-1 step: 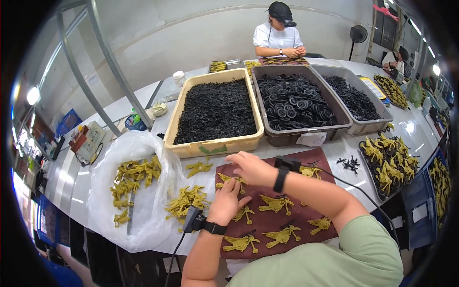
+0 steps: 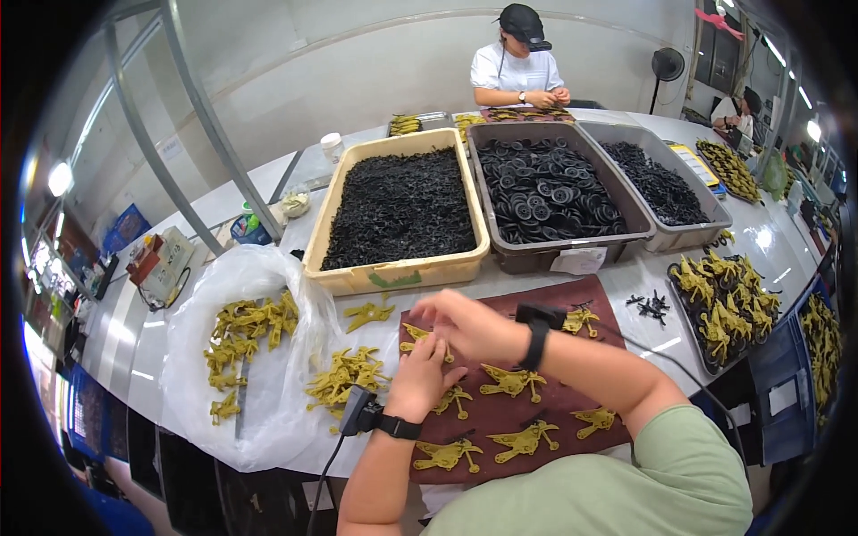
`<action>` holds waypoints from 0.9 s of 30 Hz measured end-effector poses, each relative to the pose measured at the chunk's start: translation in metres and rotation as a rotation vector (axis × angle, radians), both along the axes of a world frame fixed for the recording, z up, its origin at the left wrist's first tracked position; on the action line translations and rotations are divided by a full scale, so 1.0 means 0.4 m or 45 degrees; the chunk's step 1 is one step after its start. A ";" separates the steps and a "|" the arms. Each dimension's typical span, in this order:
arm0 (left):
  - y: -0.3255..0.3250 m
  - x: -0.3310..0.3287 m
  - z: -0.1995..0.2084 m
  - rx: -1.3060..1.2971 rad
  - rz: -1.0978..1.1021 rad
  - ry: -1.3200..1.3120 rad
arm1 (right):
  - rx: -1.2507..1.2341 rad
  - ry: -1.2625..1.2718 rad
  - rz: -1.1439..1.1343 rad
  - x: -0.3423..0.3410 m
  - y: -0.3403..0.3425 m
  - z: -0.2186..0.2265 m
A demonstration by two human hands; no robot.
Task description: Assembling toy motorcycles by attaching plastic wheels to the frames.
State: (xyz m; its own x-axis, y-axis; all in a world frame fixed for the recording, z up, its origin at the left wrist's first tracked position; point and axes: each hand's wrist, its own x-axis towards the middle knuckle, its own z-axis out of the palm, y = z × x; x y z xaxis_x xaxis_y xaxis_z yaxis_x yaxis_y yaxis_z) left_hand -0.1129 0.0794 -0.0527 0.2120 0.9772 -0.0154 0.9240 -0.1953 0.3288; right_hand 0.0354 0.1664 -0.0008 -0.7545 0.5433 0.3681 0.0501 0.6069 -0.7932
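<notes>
On a dark red mat (image 2: 572,357) lie several flat olive-yellow plastic pieces (image 2: 511,381), bird-like in outline, some with a small black part along the upper edge. My left hand (image 2: 418,380) rests at the mat's upper left, its fingers closed together on one such piece (image 2: 414,332), mostly covered. Over its fingertips bends my right hand (image 2: 469,326), fingers curled in against the left ones. Whatever the right fingers hold is hidden. Each wrist wears a black strap with a small black device.
Loose yellow pieces (image 2: 347,375) lie left of the mat, beside a clear plastic bag (image 2: 192,357) holding more. Behind stand a cream bin (image 2: 402,277) and two grey bins (image 2: 572,234) of black parts. Right are small black parts (image 2: 651,306) and a loaded tray (image 2: 724,362). A person sits opposite.
My right hand has come down slightly and its fingers have curled in toward the left fingertips. The left hand stays almost in place.
</notes>
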 end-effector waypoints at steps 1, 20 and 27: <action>-0.018 0.016 0.018 0.153 0.026 0.009 | -0.047 0.172 0.180 0.032 -0.062 0.045; 0.019 0.190 0.033 0.318 0.059 0.304 | -0.980 0.970 1.807 0.200 -0.457 0.213; 0.004 0.232 0.043 0.348 -0.046 0.255 | -0.907 0.906 1.739 0.231 -0.449 0.225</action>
State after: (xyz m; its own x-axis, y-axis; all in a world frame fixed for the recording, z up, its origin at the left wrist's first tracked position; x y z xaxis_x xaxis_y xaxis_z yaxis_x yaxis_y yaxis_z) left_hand -0.0200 0.0811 -0.0356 0.2660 0.9427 0.2013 0.9557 -0.2852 0.0727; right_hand 0.1276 -0.0132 0.0891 -0.5834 -0.1203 0.8032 -0.6296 -0.5578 -0.5408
